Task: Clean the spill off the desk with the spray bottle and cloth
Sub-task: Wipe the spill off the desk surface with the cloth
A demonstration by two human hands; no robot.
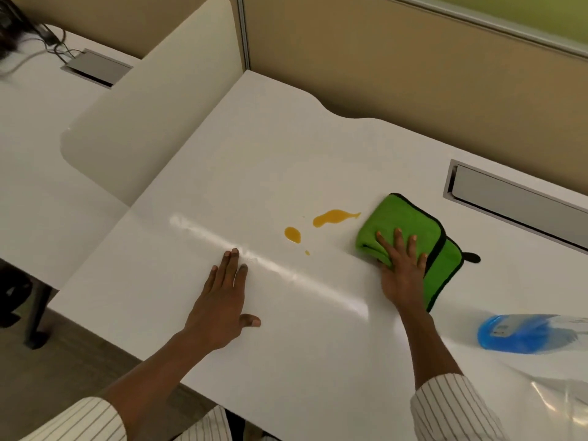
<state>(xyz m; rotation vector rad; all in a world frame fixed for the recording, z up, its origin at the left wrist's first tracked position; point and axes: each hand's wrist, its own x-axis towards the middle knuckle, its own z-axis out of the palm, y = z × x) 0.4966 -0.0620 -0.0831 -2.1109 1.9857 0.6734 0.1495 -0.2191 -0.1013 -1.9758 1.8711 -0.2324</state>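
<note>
Two hands are on the white desk (286, 148): the left hand (222, 300) is laid flat and spread, and the right hand (402, 268) is spread and pressed on the folded green cloth (410, 230). The orange spill (334, 217) between them should be wiped with one slow push leftward, so nothing is smeared. No words can be read on the blue spray bottle (521, 334) lying on the right.

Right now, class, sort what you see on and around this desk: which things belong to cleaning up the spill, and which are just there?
Part of the job:
spill
cloth, under the right hand
spray bottle
desk
left hand, flat on the desk

Just there:
cable tray
divider
next desk's cables
</note>
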